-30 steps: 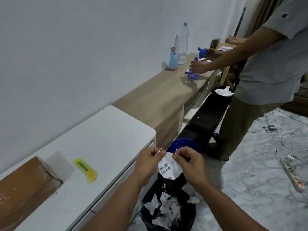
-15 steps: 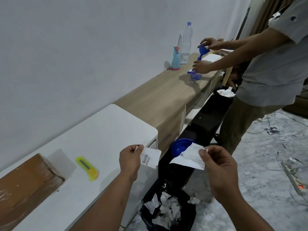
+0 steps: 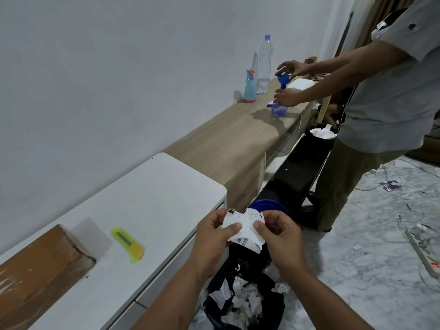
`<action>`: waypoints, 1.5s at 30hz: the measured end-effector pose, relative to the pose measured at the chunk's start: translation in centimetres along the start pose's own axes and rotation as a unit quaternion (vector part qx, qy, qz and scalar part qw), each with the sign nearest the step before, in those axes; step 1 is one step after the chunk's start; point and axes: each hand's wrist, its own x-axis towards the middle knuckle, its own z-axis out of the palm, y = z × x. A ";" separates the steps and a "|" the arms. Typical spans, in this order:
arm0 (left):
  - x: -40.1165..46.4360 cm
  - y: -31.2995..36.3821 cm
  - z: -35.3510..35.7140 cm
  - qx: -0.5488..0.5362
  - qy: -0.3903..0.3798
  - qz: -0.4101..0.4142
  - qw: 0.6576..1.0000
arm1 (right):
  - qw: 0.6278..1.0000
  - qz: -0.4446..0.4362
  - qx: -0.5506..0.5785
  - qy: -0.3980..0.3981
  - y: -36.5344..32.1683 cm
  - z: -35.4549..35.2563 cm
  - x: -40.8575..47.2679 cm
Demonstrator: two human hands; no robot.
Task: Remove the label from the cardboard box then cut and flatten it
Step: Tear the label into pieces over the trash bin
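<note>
My left hand (image 3: pixel 213 236) and my right hand (image 3: pixel 278 236) both pinch the torn white label pieces (image 3: pixel 244 228), stacked together with a barcode showing, above a black waste bin (image 3: pixel 245 306) filled with paper scraps. The brown cardboard box (image 3: pixel 40 270) lies at the near left of the white cabinet top (image 3: pixel 147 198), with a clear tape flap at its end. A yellow utility knife (image 3: pixel 128 244) rests beside the box, apart from both hands.
Another person (image 3: pixel 381 96) stands at the right, handling a blue funnel (image 3: pixel 283 81) over the wooden counter (image 3: pixel 228 139). A spray bottle (image 3: pixel 250 88) and water bottle (image 3: pixel 263 65) stand by the wall. A power strip (image 3: pixel 426 253) and cables lie on the floor.
The label was torn into two pieces and my hands pulled apart; now they have come back together, holding both pieces stacked over the bin.
</note>
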 end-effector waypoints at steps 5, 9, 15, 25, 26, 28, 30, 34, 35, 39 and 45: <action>-0.6 -0.4 -0.4 0.088 0.006 0.031 0.996 | 0.984 0.026 -0.176 -0.009 1.0 -0.4 -0.3; -0.9 -0.6 -0.7 0.140 0.001 0.033 0.990 | 0.968 0.052 -0.244 -0.003 1.5 -1.0 0.0; -0.9 -0.8 -0.8 0.148 -0.027 0.032 0.988 | 0.959 0.006 -0.239 -0.154 0.7 -1.5 0.7; 0.0 -0.4 -1.0 0.268 -0.031 0.080 0.960 | 0.949 -0.059 -0.286 -0.122 1.0 -0.8 1.1; 0.0 -0.2 -1.0 0.282 -0.042 0.084 0.955 | 0.947 -0.066 -0.287 -0.130 1.0 -0.7 1.1; 0.1 0.1 -1.0 0.318 -0.047 0.098 0.942 | 0.940 -0.087 -0.295 -0.147 0.9 -0.6 1.1; 0.1 0.1 -1.0 0.325 -0.038 0.101 0.939 | 0.935 -0.101 -0.303 -0.155 0.8 -0.5 1.3; 0.0 -0.2 -1.1 0.307 -0.016 0.093 0.947 | 0.931 -0.117 -0.311 -0.150 1.2 -0.3 1.5; -0.1 -0.2 -1.0 0.306 -0.010 0.093 0.947 | 0.929 -0.125 -0.320 -0.141 1.4 -0.2 1.5; 0.0 -0.3 -0.8 0.312 0.011 0.073 0.947 | 0.911 -0.173 -0.356 -0.118 2.0 0.0 1.2; 0.0 -0.6 -0.7 0.299 0.021 0.014 0.954 | 0.865 -0.260 -0.419 -0.095 2.5 0.0 1.3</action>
